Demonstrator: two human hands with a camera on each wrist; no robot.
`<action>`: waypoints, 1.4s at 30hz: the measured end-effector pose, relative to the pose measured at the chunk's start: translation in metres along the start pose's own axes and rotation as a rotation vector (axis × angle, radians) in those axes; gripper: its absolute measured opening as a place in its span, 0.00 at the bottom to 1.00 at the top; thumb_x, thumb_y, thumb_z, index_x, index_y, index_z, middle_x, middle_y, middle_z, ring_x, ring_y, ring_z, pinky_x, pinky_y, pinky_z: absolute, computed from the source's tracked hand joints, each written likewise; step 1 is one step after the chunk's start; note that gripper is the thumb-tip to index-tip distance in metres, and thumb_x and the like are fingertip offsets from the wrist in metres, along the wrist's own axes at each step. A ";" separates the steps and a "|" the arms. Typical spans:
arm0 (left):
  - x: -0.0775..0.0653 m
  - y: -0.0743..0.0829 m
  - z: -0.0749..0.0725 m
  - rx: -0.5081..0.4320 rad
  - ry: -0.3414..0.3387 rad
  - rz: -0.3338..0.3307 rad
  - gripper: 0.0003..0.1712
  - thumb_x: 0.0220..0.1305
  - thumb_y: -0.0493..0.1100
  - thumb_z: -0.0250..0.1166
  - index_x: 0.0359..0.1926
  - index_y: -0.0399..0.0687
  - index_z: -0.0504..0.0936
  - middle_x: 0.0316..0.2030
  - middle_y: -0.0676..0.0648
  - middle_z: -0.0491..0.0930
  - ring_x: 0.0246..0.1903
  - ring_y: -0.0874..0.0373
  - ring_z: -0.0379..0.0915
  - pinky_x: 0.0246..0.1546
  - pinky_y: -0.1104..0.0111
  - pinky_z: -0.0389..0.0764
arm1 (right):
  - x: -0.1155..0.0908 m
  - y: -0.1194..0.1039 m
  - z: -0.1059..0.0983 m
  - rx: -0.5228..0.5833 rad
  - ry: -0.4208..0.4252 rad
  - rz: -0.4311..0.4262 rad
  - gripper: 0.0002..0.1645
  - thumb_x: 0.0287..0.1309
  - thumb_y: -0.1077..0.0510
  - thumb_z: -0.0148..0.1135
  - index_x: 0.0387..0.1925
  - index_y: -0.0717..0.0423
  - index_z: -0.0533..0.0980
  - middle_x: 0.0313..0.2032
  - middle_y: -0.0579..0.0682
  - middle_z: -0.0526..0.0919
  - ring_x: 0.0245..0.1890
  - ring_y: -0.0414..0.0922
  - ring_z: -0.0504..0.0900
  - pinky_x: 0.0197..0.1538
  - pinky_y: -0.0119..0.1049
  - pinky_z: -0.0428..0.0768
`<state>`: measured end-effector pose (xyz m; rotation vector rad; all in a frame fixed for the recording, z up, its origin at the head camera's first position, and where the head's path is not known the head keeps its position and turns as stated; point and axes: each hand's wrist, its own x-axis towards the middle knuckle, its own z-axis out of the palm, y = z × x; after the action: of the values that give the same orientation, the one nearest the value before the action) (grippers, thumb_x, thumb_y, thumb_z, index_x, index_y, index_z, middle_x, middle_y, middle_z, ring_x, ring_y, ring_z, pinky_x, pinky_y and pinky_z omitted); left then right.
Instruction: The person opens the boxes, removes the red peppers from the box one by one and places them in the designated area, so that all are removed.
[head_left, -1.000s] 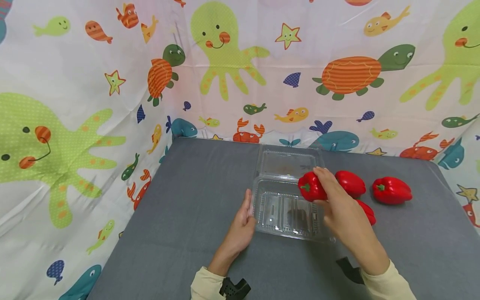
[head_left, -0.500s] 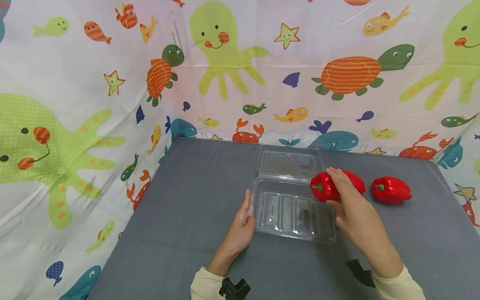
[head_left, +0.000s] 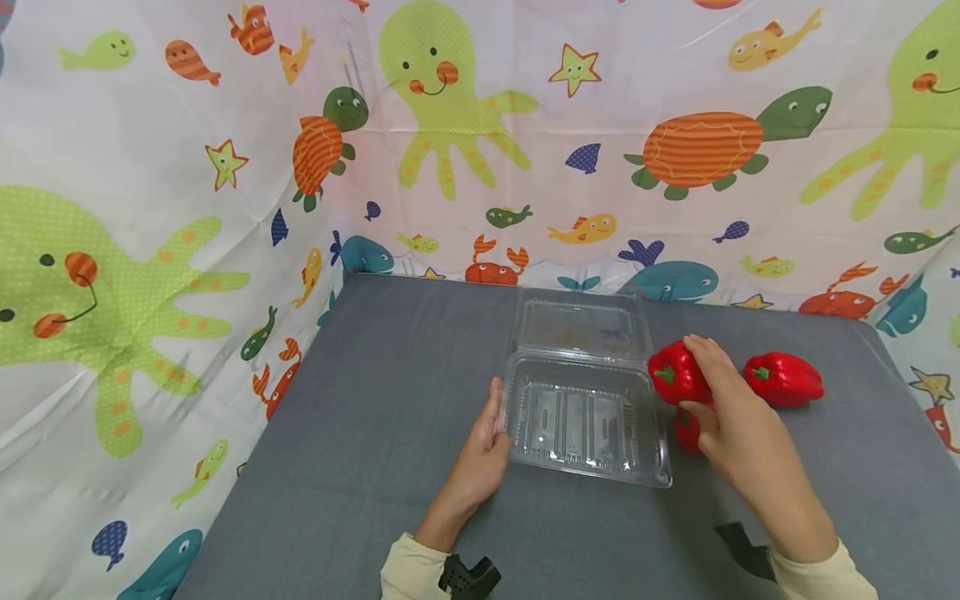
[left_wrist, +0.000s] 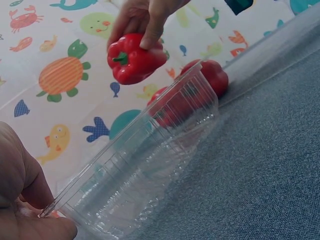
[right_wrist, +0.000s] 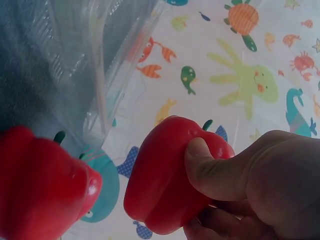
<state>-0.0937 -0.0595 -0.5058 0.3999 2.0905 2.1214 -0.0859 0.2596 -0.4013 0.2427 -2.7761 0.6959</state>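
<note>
A clear plastic clamshell container lies with its lid folded back toward the wall. My left hand pinches its left rim between thumb and fingers, as the left wrist view shows close up. Just right of the container, my right hand grips a red bell pepper with a green stem, held up off the table. The right wrist view shows my thumb pressed on the side of this bell pepper. Beneath that hand, another red bell pepper is partly hidden.
A further red bell pepper lies on the grey cloth-covered table to the right of my right hand. A white curtain printed with sea animals rises behind the table and along its left side.
My right hand has moved rightward with the red bell pepper, from over the container to beyond its right edge. The left hand and container have stayed in place.
</note>
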 end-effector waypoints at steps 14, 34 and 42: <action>0.000 0.001 -0.002 0.003 -0.011 -0.008 0.46 0.71 0.22 0.40 0.85 0.40 0.34 0.85 0.43 0.35 0.83 0.53 0.29 0.78 0.70 0.37 | -0.006 0.018 -0.011 -0.033 -0.007 0.074 0.70 0.42 0.72 0.82 0.84 0.53 0.54 0.76 0.68 0.64 0.62 0.75 0.74 0.45 0.74 0.80; -0.002 0.000 0.000 0.011 0.000 0.001 0.46 0.70 0.21 0.40 0.84 0.39 0.34 0.85 0.38 0.35 0.83 0.52 0.30 0.76 0.78 0.39 | -0.018 0.056 -0.023 -0.068 -0.018 0.150 0.67 0.48 0.72 0.78 0.84 0.55 0.51 0.75 0.71 0.63 0.52 0.75 0.75 0.43 0.75 0.81; -0.001 0.000 -0.001 0.000 -0.002 0.003 0.46 0.70 0.21 0.40 0.84 0.38 0.34 0.85 0.39 0.34 0.83 0.53 0.30 0.75 0.81 0.40 | -0.021 0.074 -0.024 -0.098 -0.005 0.190 0.64 0.51 0.75 0.74 0.84 0.58 0.51 0.75 0.71 0.61 0.54 0.76 0.72 0.48 0.79 0.74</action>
<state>-0.0929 -0.0604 -0.5054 0.4055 2.0907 2.1214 -0.0772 0.3375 -0.4196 -0.0396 -2.8539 0.6005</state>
